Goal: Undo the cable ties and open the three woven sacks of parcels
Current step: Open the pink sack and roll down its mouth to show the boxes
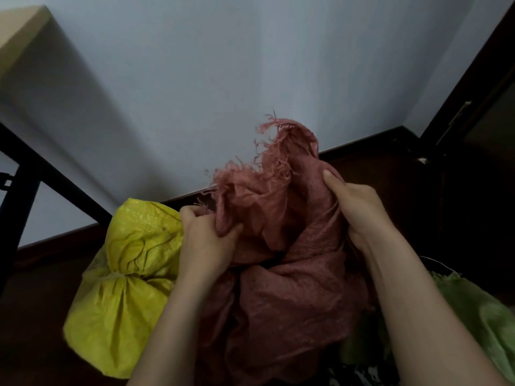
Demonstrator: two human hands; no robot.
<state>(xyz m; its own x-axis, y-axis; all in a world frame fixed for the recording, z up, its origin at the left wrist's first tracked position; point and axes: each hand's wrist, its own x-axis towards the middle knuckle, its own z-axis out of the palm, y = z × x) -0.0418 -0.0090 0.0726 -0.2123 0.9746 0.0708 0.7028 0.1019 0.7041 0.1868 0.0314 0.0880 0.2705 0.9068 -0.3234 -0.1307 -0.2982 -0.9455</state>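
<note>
A red woven sack (278,302) stands in front of me with its frayed mouth (267,151) loose and spread apart. My left hand (206,240) grips the left side of the mouth, fingers curled into the fabric. My right hand (354,207) grips the right side, thumb on the outside. A dark gap shows between the two sides. A yellow woven sack (122,288) lies to the left, its neck (125,274) still cinched tight; the tie itself is too small to make out. A green woven sack (479,310) lies at the right, partly behind my right forearm.
A pale wall rises behind the sacks above a dark skirting board and a dark floor (36,316). A black metal frame (33,174) slants across the left. A dark wooden door or cabinet (479,112) stands at the right. A beige box corner (19,29) is at top left.
</note>
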